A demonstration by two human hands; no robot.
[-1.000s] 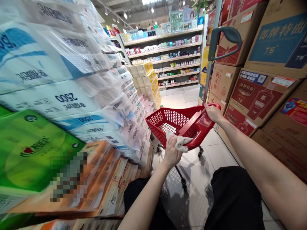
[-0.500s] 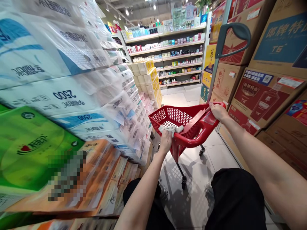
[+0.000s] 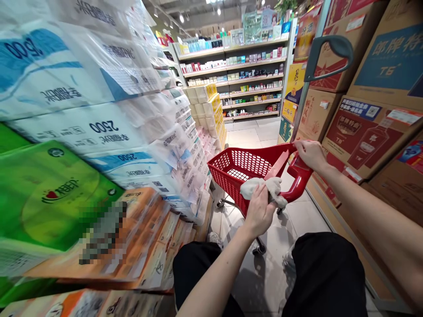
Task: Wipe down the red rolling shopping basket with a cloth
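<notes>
A small red shopping cart (image 3: 238, 176) stands on the tiled aisle floor in front of me. My left hand (image 3: 259, 210) is closed on a crumpled whitish cloth (image 3: 276, 190) and presses it against the cart's near rim. My right hand (image 3: 310, 154) is wrapped round the right end of the cart's red handle bar (image 3: 299, 182). The basket looks empty inside. My knees in black trousers show at the bottom.
Stacked packs of tissue paper (image 3: 99, 132) in plastic wrap fill the left side. Cardboard liquor cartons (image 3: 370, 127) are piled on the right, with a grey cart handle (image 3: 330, 48) rising before them. Stocked shelves (image 3: 234, 75) close the far end of the aisle.
My left hand has carried the cloth from the cart's left rim toward the middle and down the near rim. The cart has shifted a little to the right; my right hand keeps its grip.
</notes>
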